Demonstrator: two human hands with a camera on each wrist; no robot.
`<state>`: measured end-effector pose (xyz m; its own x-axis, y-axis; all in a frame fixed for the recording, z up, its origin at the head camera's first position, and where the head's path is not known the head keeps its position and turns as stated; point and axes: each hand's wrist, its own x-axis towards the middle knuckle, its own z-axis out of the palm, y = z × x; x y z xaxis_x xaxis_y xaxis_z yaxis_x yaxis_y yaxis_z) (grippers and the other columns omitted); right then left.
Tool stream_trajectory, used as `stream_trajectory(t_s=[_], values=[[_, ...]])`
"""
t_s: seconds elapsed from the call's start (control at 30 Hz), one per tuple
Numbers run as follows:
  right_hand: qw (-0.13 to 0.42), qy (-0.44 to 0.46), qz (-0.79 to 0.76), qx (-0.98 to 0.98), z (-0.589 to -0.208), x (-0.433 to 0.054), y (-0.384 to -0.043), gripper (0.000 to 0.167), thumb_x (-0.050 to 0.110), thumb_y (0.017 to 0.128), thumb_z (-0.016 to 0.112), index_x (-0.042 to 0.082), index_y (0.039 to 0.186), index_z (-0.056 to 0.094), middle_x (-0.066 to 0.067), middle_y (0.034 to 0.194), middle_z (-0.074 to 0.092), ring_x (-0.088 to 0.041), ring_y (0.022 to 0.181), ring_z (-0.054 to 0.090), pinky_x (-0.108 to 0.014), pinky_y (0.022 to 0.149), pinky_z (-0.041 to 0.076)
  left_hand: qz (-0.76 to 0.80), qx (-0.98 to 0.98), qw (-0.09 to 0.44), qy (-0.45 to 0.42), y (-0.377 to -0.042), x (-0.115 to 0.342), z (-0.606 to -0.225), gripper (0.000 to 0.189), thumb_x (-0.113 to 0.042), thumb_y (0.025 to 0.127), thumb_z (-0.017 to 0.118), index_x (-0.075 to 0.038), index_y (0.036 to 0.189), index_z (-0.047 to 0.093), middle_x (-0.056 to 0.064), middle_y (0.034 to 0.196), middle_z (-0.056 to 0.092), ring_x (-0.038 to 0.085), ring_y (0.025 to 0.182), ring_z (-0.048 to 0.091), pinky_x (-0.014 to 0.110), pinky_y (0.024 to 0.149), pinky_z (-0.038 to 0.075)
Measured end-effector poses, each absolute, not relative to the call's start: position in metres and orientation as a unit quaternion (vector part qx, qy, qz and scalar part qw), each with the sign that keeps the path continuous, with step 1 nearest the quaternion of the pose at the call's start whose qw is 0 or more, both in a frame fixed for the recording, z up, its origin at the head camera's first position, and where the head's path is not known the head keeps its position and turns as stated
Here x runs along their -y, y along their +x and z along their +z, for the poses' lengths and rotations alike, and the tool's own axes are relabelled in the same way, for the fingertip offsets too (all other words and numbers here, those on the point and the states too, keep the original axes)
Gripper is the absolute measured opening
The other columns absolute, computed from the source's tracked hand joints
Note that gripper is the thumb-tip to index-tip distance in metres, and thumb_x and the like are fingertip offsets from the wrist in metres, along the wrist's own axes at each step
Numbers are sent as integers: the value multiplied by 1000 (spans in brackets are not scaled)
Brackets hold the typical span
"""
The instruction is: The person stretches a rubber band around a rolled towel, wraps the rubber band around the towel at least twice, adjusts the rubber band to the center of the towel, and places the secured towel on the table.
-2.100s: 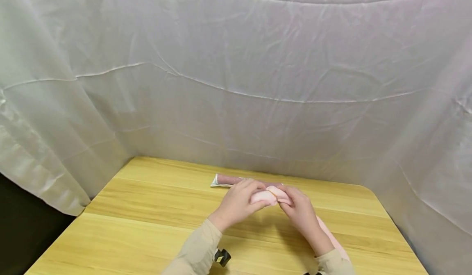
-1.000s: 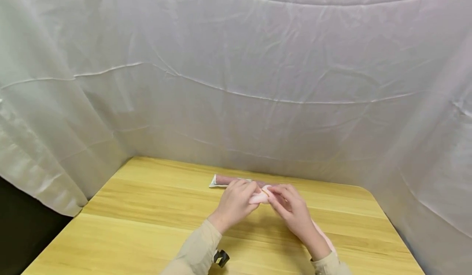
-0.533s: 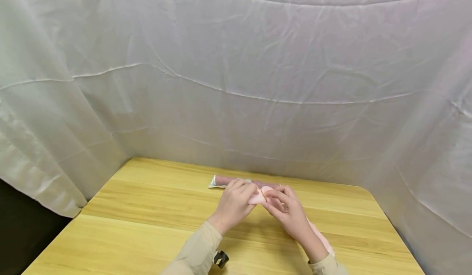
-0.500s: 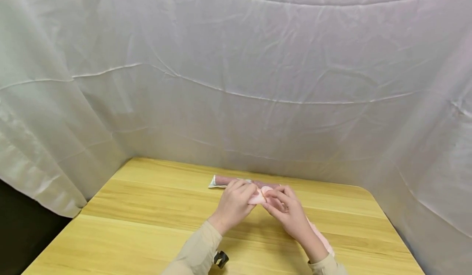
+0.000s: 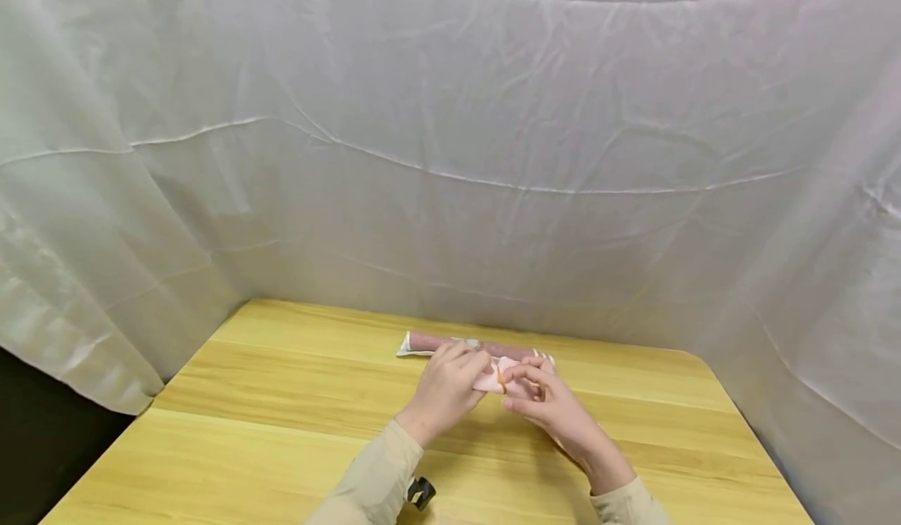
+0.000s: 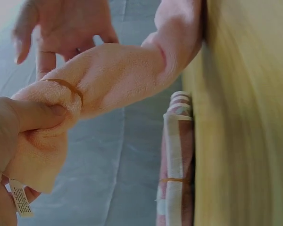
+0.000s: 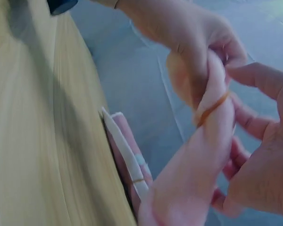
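Pink terry towel [image 6: 118,75], bunched into a long soft roll, is what you have up above the wooden table [image 5: 267,431], near its far side. Your left hand [image 5: 448,384] holds one end of it, thumb pressed into the folds, and a small white label [image 6: 20,197] with fine print (too small to read) pokes out by those fingers. Just beside your thumb, an orange-brown rubber band [image 6: 68,87] goes around the roll. Your right hand [image 5: 559,411] is more relaxed: its fingers are apart and gently bent beside the towel, close to the band, not wrapped around the cloth; whether a fingertip touches it you cannot tell from these angles. The rest of the pink length runs away from your left hand, past your right one, and sags toward the tabletop. Beyond your hands, a mauve roll [image 5: 429,342] with white trim lies on the table, near the far edge, with its own thin band [image 6: 173,180] across it. You wear beige sleeves [image 5: 383,470], and a black fitting [image 5: 422,492] shows at your left wrist. Behind everything hangs a creased, pale grey curtain [image 5: 493,118].
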<state>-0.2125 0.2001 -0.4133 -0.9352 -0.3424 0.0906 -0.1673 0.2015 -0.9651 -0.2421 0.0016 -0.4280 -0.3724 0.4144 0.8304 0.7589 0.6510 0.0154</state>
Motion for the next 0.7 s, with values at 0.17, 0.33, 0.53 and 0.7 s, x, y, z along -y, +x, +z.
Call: stream_trajectory(t_s=[0.17,0.33,0.53,0.7], values=[[124,-126,-652,-737,-411,-195,-211,18,10,85,69,4,96,56,-4,119,41,-21,118,34,-27,99,35,-210,799,423,-372,-242,-3,-432,26,-17,74,81,-17,81,57,-7,78,70,11,83,63,29,84,53],[158,-79,-766,-619,-414,-194,-214,18,3,88,56,17,83,64,10,90,62,-9,99,52,-27,98,31,-208,784,431,-394,-241,-6,-433,24,-21,77,79,-17,80,56,-9,77,67,11,83,63,31,86,52],[75,25,-824,-561,-421,-188,-217,26,-4,88,56,14,75,68,8,88,67,-4,87,60,-15,78,52,-162,771,444,-428,-241,-9,-433,24,-25,75,81,-20,78,57,-14,82,70,8,83,62,27,88,49],[-77,63,-716,-691,-423,-184,-216,13,2,83,71,6,76,60,3,98,62,-5,90,57,-16,68,50,-111,766,462,-434,-237,-13,-429,21,-23,74,81,-23,80,61,-17,79,69,6,85,62,30,90,49]])
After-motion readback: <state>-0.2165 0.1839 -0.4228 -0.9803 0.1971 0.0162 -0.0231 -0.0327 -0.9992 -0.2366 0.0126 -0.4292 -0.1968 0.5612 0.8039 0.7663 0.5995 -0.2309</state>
